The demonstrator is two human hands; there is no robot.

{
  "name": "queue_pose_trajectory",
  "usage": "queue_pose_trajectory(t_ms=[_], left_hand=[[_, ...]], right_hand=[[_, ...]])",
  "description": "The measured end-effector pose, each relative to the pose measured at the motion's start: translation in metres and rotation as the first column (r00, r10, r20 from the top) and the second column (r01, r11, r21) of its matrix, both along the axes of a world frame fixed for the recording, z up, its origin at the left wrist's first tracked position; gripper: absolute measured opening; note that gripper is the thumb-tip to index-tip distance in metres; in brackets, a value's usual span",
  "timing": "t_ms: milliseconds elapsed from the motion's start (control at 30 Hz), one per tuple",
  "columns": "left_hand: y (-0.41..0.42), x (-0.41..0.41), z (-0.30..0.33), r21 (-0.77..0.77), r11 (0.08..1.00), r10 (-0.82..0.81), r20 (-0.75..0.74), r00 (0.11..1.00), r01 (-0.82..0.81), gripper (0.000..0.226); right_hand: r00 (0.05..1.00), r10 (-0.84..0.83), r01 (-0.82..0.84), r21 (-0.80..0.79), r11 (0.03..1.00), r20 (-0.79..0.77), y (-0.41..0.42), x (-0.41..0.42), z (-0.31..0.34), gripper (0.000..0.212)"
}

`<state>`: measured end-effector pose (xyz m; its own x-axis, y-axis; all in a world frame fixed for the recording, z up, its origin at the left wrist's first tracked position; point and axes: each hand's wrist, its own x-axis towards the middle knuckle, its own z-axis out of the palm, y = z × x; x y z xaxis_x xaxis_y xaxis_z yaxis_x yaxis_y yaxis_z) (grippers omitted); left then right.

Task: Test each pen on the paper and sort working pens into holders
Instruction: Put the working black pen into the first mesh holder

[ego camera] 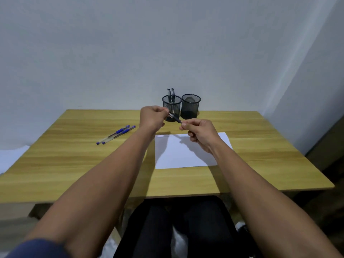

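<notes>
Pen above wooden desk.

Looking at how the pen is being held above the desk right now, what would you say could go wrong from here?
1. The left hand and right hand grip the black pen in mid-air right before the left holder; a jerk could knock it over.
2. If the cap pulls free suddenly, it may fly off the table.
3. The tip may mark fingers rather than the paper.
</notes>
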<state>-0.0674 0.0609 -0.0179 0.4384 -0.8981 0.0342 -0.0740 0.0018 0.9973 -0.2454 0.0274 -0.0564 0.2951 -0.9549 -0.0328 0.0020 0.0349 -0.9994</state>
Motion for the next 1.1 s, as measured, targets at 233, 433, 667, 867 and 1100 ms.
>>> queue_pose_trajectory(t_ms=[233, 433, 667, 867, 1100], left_hand=[[-0.033, 0.018, -0.003, -0.15, 0.989, 0.035, 0.166, 0.985, -0.009, 0.016], [-0.084, 0.033, -0.038, 0.007, 0.999, 0.031, 0.422, 0.906, -0.037, 0.072], [-0.137, 0.035, -0.068, 0.142, 0.989, -0.052, 0.563, 0.825, -0.034, 0.114], [-0.147, 0.035, -0.081, 0.011, 0.997, 0.051, 0.59, 0.806, -0.071, 0.073], [-0.131, 0.044, -0.069, 0.044, 0.997, 0.021, 0.621, 0.783, -0.062, 0.074]], right_hand=[[0.914, 0.043, -0.157, -0.255, 0.954, -0.403, -0.036, -0.001, 0.035, 0.01], [0.94, -0.248, 0.126, -0.437, 0.891, -0.235, -0.1, 0.023, 0.074, 0.016], [0.897, -0.371, 0.2, -0.524, 0.828, -0.242, -0.165, 0.065, 0.071, 0.02], [0.787, -0.398, 0.115, -0.521, 0.846, -0.472, -0.182, 0.089, 0.043, 0.013], [0.678, -0.438, 0.084, -0.531, 0.843, -0.59, -0.167, 0.092, 0.04, 0.009]])
